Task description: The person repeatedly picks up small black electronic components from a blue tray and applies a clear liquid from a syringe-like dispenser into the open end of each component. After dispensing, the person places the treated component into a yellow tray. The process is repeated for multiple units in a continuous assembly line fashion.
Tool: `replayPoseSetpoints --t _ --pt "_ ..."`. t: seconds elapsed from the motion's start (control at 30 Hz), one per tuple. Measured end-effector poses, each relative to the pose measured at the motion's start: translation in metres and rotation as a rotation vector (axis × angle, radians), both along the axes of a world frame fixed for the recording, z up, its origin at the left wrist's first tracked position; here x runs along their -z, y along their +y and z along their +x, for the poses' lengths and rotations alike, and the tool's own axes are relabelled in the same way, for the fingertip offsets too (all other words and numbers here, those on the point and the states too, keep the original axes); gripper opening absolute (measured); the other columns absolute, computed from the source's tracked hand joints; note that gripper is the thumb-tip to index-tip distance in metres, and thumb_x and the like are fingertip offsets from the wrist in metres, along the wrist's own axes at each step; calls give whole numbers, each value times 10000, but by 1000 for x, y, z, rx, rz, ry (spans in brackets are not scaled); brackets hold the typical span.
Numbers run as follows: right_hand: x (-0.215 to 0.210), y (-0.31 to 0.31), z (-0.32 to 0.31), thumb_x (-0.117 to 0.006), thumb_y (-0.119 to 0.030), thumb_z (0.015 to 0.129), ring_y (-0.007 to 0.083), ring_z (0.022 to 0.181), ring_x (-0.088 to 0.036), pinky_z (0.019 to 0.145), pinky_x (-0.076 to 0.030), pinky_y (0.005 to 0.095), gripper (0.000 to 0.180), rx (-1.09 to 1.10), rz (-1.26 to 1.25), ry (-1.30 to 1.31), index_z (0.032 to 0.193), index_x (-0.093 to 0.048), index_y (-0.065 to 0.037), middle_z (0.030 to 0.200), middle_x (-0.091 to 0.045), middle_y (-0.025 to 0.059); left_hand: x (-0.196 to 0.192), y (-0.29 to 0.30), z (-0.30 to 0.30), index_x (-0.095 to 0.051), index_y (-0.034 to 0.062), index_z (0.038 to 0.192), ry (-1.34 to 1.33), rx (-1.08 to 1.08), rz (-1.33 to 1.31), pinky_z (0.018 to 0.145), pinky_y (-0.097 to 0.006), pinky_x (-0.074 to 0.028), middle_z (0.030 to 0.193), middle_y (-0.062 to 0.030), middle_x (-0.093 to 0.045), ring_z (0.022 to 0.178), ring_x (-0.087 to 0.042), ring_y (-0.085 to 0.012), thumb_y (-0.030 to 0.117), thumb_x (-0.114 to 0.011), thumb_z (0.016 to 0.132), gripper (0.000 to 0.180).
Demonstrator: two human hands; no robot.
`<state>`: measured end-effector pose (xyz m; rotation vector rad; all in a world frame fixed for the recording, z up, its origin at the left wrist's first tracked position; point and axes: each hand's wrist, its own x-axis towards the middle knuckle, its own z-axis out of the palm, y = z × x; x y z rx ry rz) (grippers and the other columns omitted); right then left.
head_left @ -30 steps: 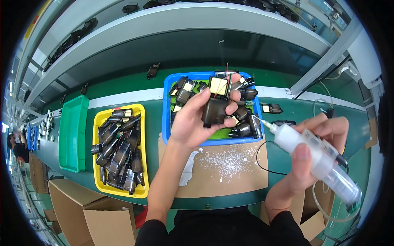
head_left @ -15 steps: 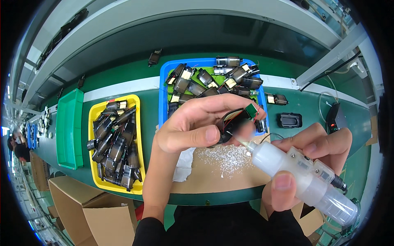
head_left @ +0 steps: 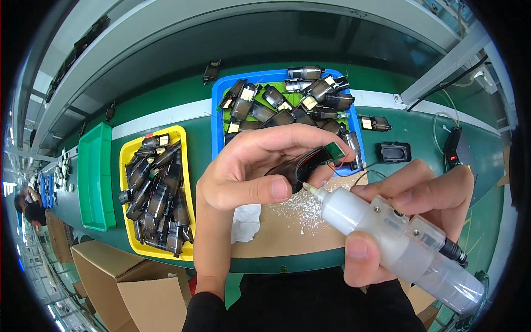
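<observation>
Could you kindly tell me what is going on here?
The left hand holds a dark housing with wires and a green circuit board. The right hand grips a white, syringe-like dispenser, its tip right by the housing. Similar dark parts are heaped in a yellow tray and lie in a blue tray.

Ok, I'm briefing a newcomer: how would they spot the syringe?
Find the blue bin. Below it and to the right, the right hand grips the syringe. It's the fat whitish tube with a pointed tip, unlike the dark part in the left hand.
</observation>
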<state>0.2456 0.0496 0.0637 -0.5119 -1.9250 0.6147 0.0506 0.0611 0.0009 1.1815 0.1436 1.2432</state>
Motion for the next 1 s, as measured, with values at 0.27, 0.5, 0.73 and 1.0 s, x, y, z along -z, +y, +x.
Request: replayPoseSetpoints --t 0.27,0.5,0.73,1.0 --pt "-15 -4 4 -763 -176 644 123 604 -558 585 -462 166 551 -88 -97 -100 928 -326 3 718 -509 109 0 2 -4 -371 -153 1245 -49 154 43 994 -373 -320 1216 -290 -465 1186 -435 -307 65 -572 776 555" --pt "-19 -3 7 -766 -171 646 141 634 -579 591 -473 177 565 -136 -90 -172 945 -320 5 728 -517 124 2 1 -6 -374 -164 1236 -49 169 30 983 -366 -333 1207 -293 -471 1169 -454 -312 68 -587 768 564" --pt "-14 -7 4 -764 -175 645 139 625 -572 579 -482 186 556 -90 -105 -99 935 -326 9 734 -508 111 0 1 -7 -383 -162 1230 -32 174 35 965 -351 -350 1209 -283 -475 1165 -458 -297 41 -583 767 545" --pt "-7 -5 4 -760 -177 648 134 610 -569 533 -458 174 552 -49 29 -90 924 -326 24 755 -469 94 -6 -7 3 -472 -170 1096 40 -34 -55 664 -280 -375 916 -213 -536 794 -495 -201 281 -658 740 604"
